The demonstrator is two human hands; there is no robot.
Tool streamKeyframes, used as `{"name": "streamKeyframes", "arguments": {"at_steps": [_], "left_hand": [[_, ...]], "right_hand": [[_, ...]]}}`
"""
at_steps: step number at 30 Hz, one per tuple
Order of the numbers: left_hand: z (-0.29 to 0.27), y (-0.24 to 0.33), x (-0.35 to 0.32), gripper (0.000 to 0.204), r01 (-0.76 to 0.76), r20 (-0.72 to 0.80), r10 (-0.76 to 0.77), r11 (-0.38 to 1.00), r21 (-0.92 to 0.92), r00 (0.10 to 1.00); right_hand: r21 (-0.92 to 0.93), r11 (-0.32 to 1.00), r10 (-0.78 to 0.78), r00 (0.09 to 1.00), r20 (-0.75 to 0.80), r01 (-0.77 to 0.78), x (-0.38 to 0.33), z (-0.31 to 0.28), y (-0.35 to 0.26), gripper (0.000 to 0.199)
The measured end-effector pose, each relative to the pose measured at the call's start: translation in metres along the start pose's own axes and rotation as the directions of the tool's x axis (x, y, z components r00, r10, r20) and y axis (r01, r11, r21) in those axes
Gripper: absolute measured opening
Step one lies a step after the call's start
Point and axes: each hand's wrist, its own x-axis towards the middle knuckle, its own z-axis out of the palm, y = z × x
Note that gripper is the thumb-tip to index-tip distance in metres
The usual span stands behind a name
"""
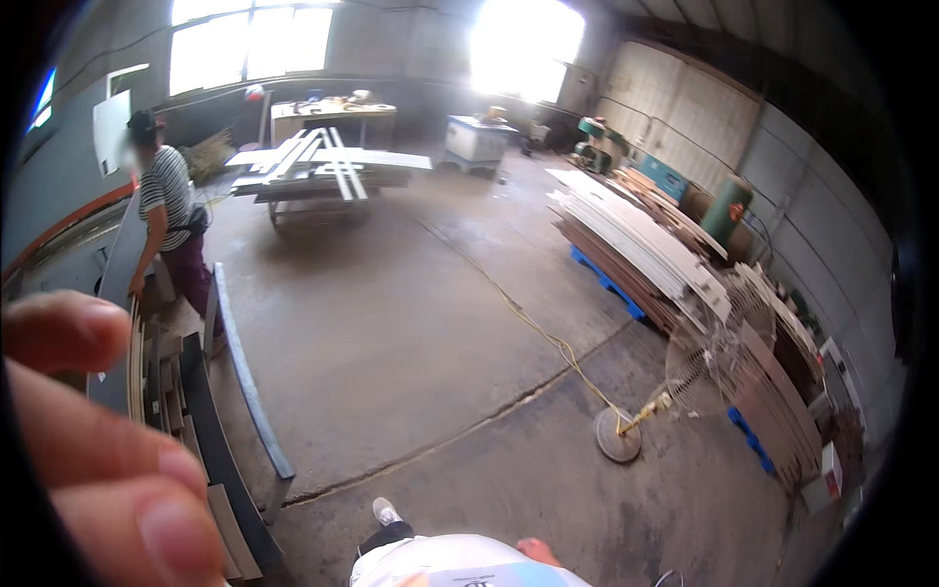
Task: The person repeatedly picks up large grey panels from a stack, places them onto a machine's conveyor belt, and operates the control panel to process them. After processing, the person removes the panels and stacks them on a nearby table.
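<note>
My left hand (108, 460) is raised very close to the camera at the left side, large and blurred. Its bent fingertips are apart and nothing shows between them. They cover part of a stack of long boards and strips (168, 386) on a machine or rack behind. Low in the picture, a small part of my right hand (535, 550) shows beside my white shirt (460, 558). Its fingers are mostly hidden, so I cannot make out whether it holds anything. One of my light shoes (385, 511) stands on the concrete floor.
A co-worker in a striped shirt (166, 186) leans over boards at left, beside a long curved-looking rail (249, 382). White boards (337, 161) lie on a cart. Board stacks (636, 240) on blue pallets and a floor fan (719, 352) stand right; its yellow cord (528, 318) crosses the floor.
</note>
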Motion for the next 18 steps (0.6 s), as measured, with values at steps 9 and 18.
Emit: {"name": "streamKeyframes", "arguments": {"at_steps": [9, 18], "left_hand": [[0.265, -0.223, -0.121, 0.026, 0.519, 0.048, -0.556, 0.736, -0.435, 0.830], [0.455, -0.301, -0.408, 0.068, 0.752, 0.057, -0.943, 0.298, 0.589, 0.329]], "right_hand": [[0.376, 0.788, 0.398, 0.869, 0.293, -0.488, 0.206, -0.094, -0.214, 0.031], [0.312, 0.842, 0.306, 0.865, 0.398, -0.441, 0.429, -0.115, -0.320, 0.028]]}}
